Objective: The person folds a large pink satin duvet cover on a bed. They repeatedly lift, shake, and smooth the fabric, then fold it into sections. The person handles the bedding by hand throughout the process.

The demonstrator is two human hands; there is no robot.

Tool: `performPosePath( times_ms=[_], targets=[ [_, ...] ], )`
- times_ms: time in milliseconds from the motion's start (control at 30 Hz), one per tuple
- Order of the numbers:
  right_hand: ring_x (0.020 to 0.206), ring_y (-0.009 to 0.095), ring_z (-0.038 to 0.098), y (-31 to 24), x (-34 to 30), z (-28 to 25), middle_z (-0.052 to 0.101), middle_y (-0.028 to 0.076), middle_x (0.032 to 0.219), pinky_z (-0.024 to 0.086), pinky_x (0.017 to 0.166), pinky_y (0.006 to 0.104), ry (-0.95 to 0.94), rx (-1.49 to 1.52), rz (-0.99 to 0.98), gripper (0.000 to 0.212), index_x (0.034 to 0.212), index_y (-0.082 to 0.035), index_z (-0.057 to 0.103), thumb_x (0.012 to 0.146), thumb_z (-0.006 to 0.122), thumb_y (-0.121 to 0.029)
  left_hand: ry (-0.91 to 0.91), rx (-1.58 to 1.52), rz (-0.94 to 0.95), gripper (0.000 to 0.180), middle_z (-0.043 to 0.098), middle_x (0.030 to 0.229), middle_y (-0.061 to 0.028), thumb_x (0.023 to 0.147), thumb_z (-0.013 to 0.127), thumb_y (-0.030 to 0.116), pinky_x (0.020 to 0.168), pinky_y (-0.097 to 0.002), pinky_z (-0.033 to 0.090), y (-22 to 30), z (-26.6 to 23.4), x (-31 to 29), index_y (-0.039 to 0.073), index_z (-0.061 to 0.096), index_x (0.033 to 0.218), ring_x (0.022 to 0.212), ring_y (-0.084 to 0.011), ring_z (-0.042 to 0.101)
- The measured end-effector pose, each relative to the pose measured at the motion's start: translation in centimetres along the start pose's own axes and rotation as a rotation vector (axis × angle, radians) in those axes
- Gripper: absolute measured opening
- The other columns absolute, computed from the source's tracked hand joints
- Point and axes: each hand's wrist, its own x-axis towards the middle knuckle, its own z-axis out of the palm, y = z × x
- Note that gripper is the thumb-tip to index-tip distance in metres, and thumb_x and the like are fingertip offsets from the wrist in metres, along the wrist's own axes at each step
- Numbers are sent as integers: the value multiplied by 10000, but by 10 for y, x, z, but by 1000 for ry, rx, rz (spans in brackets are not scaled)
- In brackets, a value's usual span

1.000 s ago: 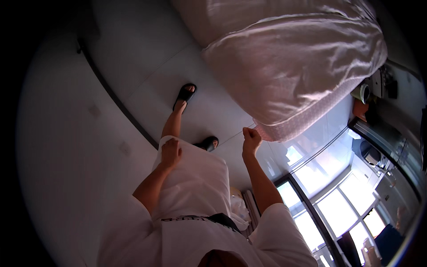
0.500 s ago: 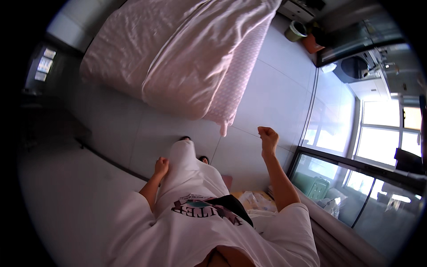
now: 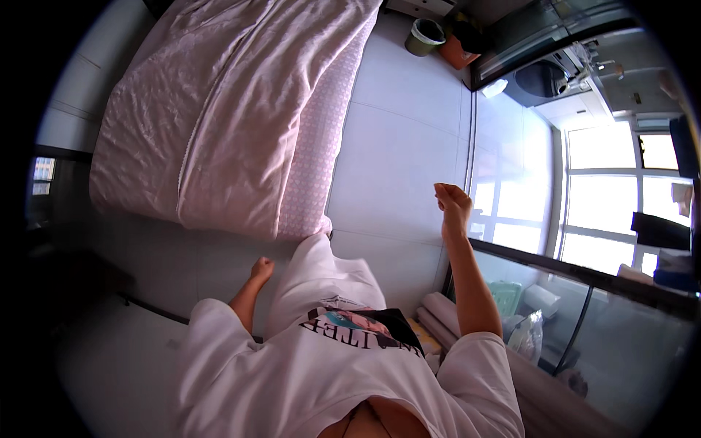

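Observation:
My right hand (image 3: 454, 204) is raised over the floor beside the glass partition, its fingers curled into a loose fist. I see nothing in it. My left hand (image 3: 261, 269) hangs low beside my white-clothed leg (image 3: 321, 266), closed in a small fist with no object showing. Neither hand touches anything. Ahead stands a bed with a rumpled pink cover (image 3: 241, 139). Along its right side shows a paler patterned sheet (image 3: 310, 157). The bed's near corner lies close to my leg, between the two hands.
Grey floor tiles (image 3: 401, 139) run along the bed's right side. Far ahead stand a green bin (image 3: 423, 38) and an orange container (image 3: 460, 50). A dark-framed glass partition (image 3: 577, 271) is at right, with a washing machine (image 3: 539, 80) and windows beyond. Rolled fabric (image 3: 529, 379) lies beside me.
I have moved forward, and the bed's near corner now meets my leg. The view has swung right, so bed and bins sit farther left. Both hands stay closed.

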Motion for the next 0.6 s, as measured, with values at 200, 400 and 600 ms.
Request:
performPosePath(
  times_ms=[200,400,600],
  targets=[
    [488,61,377,-24,109,-40,520,20,589,287,452,189,-2,62,46,107,776,22,608,723,629,-69,63,-112,229,267,602,833,-128,738,527,280,725,-344,443,173,4,36,38,543,850,813,-266,576],
    [504,65,369,-43,244,-77,518,27,597,289,464,204,-82,32,40,91,762,34,605,705,603,-37,192,-115,248,249,604,821,-135,741,518,255,706,-340,449,294,24,107,34,544,851,801,-269,579],
    [516,71,391,-57,378,-106,531,39,608,307,466,210,-128,-112,26,88,751,30,612,694,561,-14,114,-110,164,279,606,778,-116,730,520,286,643,-335,455,376,66,121,36,552,849,717,-238,589]
  ],
)
